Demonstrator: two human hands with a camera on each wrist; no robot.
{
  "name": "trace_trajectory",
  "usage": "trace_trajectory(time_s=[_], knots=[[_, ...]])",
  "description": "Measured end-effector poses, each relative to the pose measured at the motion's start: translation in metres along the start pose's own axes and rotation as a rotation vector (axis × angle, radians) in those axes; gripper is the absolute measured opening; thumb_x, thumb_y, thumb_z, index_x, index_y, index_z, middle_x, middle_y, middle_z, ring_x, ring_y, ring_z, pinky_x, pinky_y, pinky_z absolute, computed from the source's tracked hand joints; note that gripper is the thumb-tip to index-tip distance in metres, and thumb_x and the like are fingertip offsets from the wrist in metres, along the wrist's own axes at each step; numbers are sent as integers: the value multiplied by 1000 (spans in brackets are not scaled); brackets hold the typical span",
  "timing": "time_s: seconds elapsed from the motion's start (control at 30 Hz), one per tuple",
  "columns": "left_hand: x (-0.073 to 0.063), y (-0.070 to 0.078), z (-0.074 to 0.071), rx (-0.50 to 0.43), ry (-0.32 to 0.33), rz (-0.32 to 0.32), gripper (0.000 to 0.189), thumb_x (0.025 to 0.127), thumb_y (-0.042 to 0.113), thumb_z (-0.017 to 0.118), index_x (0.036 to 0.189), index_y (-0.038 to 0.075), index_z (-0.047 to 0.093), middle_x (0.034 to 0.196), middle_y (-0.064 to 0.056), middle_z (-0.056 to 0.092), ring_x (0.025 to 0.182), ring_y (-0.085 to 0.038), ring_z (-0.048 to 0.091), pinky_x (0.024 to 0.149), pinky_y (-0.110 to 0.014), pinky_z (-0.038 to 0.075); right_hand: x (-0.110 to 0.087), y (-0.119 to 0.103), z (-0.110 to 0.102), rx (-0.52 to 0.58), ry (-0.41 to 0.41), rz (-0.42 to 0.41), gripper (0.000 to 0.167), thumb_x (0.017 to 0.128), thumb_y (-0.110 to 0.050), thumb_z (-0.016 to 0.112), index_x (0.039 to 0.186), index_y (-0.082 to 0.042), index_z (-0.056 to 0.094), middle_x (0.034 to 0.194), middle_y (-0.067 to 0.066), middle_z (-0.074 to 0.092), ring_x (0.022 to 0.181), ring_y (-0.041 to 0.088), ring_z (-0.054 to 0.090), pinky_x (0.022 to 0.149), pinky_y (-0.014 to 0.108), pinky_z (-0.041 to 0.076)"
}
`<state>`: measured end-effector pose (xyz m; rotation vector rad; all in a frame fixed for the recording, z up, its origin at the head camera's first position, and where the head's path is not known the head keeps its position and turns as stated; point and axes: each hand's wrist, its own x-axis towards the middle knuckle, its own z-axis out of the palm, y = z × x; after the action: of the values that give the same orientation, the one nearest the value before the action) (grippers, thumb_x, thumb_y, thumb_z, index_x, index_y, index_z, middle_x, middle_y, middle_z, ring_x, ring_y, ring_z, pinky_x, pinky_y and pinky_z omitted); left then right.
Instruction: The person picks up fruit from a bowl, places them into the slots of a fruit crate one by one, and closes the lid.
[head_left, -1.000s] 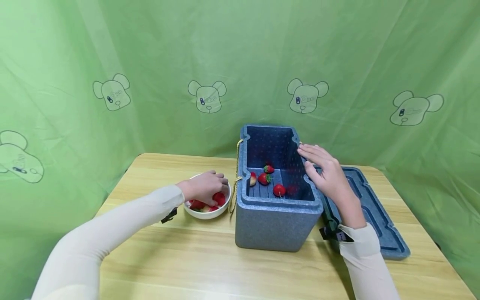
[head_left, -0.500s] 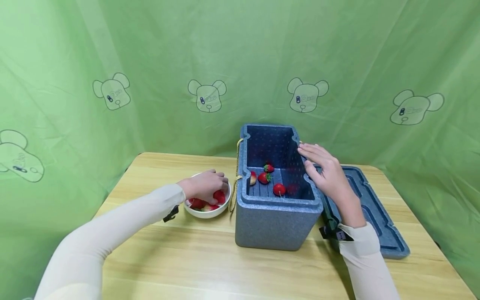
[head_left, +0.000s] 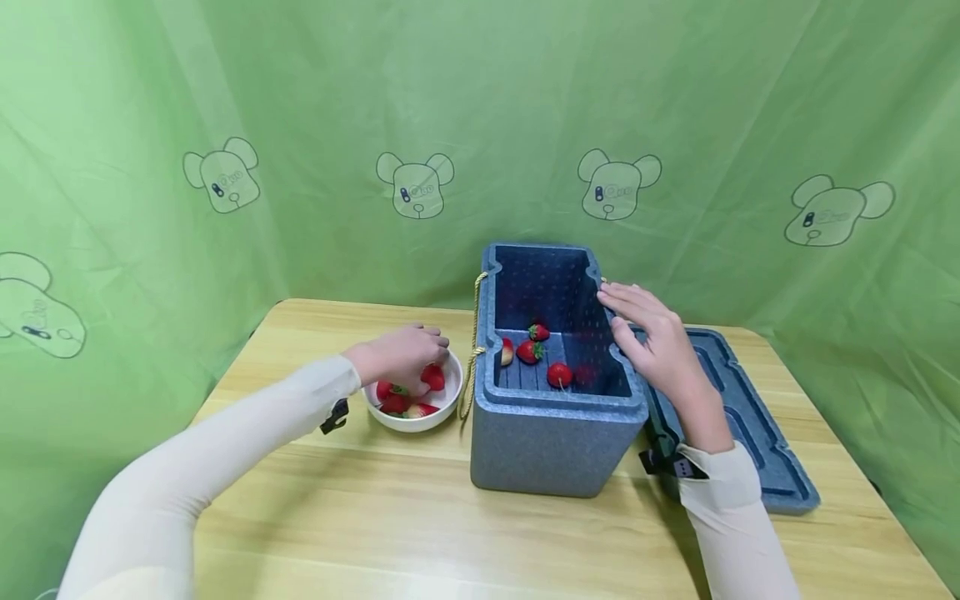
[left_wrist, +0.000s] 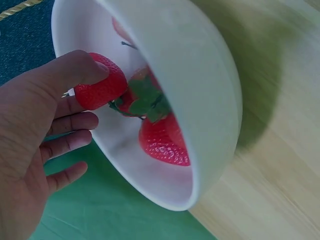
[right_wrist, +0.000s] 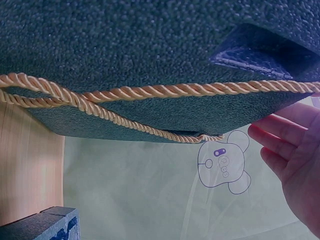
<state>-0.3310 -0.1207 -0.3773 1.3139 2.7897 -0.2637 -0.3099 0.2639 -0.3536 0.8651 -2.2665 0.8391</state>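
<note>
My left hand (head_left: 401, 358) is over the white bowl (head_left: 412, 423), pinching a red strawberry (left_wrist: 102, 82) between thumb and fingers. Below it in the bowl lie several more strawberries (left_wrist: 162, 142), some with green leaves. To the right stands a blue-grey foam box (head_left: 555, 446), its top uncovered. Inside, several strawberries (head_left: 529, 351) lie on the ribbed floor. My right hand (head_left: 652, 337) rests with extended fingers on the box's right rim. The right wrist view shows those fingers against the outer wall, close to a twisted gold rope (right_wrist: 165, 91).
The box's lid (head_left: 757, 433) lies on the wooden table (head_left: 360, 533) at the right, partly behind my right arm. A gold cord (head_left: 474, 350) hangs along the box's left side, near the bowl. A green curtain (head_left: 480, 100) encloses the back and sides.
My left hand has risen slightly and shifted left, lifting a strawberry off the others and uncovering more of the bowl. The right hand stays on the box rim.
</note>
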Motion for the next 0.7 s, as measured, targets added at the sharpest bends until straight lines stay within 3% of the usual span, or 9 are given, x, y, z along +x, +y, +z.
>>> trace_trajectory(time_s=[0.33,0.7], knots=[[-8,-2,-17,-38,46,-16,32,70,27,89,92,11,71,96,0,65,95,-20,56,84,-38,46,0,2,0,5,9,0,36,99,-8,56,133,-3,67,140,19,63,133,40,55,125,36,28],[-17,-13,-37,-20,105,-72,37,69,30,88,94,10,70,100,-2,68,97,-22,55,84,-41,45,2,1,1,12,4,3,36,100,-9,56,133,-3,66,140,19,63,134,40,55,125,35,27]])
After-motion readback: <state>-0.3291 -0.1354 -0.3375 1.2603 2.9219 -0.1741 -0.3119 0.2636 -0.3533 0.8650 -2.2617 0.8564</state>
